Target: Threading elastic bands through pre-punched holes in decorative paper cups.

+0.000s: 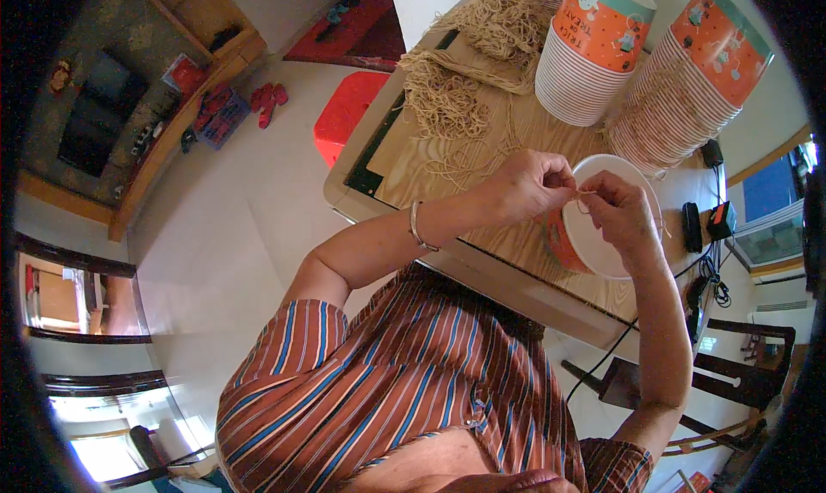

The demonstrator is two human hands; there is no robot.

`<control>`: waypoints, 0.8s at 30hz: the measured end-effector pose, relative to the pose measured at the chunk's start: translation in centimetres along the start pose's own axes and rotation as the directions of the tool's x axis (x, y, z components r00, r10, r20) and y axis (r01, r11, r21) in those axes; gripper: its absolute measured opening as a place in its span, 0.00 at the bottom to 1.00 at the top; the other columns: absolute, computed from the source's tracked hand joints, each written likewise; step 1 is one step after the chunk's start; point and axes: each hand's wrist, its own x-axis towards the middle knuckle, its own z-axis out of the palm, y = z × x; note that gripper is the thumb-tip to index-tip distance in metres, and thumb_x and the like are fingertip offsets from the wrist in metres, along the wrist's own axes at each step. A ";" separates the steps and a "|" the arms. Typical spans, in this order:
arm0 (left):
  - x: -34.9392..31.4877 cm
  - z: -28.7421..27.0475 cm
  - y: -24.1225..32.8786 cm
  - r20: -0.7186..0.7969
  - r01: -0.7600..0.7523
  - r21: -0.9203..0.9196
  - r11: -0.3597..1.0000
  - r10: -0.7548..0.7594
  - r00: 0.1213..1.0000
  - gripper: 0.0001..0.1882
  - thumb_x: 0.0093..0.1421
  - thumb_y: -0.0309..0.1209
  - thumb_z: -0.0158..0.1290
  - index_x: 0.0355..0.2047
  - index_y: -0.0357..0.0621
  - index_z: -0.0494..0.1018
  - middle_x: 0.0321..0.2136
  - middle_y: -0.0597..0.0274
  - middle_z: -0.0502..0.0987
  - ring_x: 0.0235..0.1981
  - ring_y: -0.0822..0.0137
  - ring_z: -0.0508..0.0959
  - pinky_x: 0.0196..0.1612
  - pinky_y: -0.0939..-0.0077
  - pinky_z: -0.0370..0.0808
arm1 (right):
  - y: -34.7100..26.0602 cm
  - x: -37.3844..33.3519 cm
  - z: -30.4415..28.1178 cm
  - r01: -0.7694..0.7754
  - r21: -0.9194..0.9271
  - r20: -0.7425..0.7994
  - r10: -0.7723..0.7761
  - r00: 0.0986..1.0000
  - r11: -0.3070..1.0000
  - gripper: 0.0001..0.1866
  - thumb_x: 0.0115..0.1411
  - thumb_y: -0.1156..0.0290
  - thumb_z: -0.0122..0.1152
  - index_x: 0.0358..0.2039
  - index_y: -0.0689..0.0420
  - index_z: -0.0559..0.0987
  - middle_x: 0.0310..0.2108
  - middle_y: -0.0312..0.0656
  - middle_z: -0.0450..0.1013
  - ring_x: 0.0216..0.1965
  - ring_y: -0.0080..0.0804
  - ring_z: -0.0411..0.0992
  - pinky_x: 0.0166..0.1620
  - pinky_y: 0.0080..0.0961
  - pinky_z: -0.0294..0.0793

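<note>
Over a paper bucket (564, 245) with a white inside and an orange outer wall, my two hands meet close together. My left hand (535, 186) pinches a thin beige string (585, 193) between thumb and fingertips. Fingers of my right hand (618, 207) pinch the same string just beside it. A thin strand also hangs along the bucket's right side. The bucket stands tilted on the wooden table (516, 235), its mouth toward me, and my right hand covers part of it. How the string is looped at my fingertips is too small to tell.
Heaps of beige string (443, 97) lie on the table's far left part. Behind the bucket stand a nested stack of orange and white paper buckets (589, 58) and another stack (680, 89) with strings draped over it. Black cables (712, 265) run by the right edge; a red stool (344, 114) stands left.
</note>
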 end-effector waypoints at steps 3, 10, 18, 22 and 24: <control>-0.1 -0.1 0.6 0.020 0.067 -0.015 0.998 -0.067 0.998 0.07 0.58 0.30 0.57 0.33 0.40 0.75 0.24 0.69 0.77 0.21 0.81 0.72 0.22 0.83 0.71 | 0.3 0.1 0.0 0.033 0.018 -0.020 -0.033 0.999 0.999 0.05 0.57 0.73 0.58 0.32 0.60 0.77 0.22 0.32 0.73 0.21 0.16 0.66 0.23 0.16 0.65; -0.2 -0.2 1.2 -0.033 0.050 0.099 0.994 -0.047 0.998 0.07 0.55 0.30 0.59 0.33 0.40 0.77 0.23 0.67 0.78 0.22 0.80 0.73 0.23 0.80 0.71 | -1.0 -0.4 0.0 -0.027 0.036 -0.021 0.028 0.999 0.999 0.04 0.58 0.71 0.58 0.31 0.56 0.77 0.21 0.29 0.71 0.20 0.14 0.64 0.21 0.14 0.62; -0.2 -0.4 1.7 0.042 0.211 0.001 0.978 -0.211 0.977 0.08 0.54 0.30 0.59 0.33 0.41 0.77 0.24 0.67 0.79 0.24 0.79 0.74 0.28 0.81 0.73 | -0.4 -0.5 0.0 -0.104 0.207 0.017 0.103 0.995 0.973 0.04 0.57 0.67 0.60 0.31 0.52 0.77 0.21 0.26 0.69 0.18 0.12 0.60 0.17 0.13 0.56; 0.0 -0.1 0.7 0.015 0.087 0.064 0.994 -0.088 0.996 0.07 0.55 0.30 0.58 0.33 0.41 0.77 0.25 0.67 0.79 0.25 0.79 0.75 0.29 0.80 0.73 | -0.8 -0.6 -0.2 -0.122 0.150 -0.007 0.125 0.992 0.981 0.04 0.58 0.67 0.59 0.32 0.52 0.76 0.21 0.27 0.69 0.18 0.12 0.60 0.17 0.14 0.56; 0.0 0.0 0.6 0.013 0.080 0.071 0.994 -0.081 0.997 0.07 0.55 0.30 0.58 0.33 0.41 0.77 0.26 0.67 0.79 0.25 0.79 0.75 0.29 0.80 0.73 | -0.9 -0.7 -0.7 -0.128 0.113 -0.032 0.132 0.991 0.985 0.05 0.58 0.67 0.59 0.32 0.52 0.76 0.22 0.27 0.69 0.19 0.12 0.60 0.17 0.14 0.56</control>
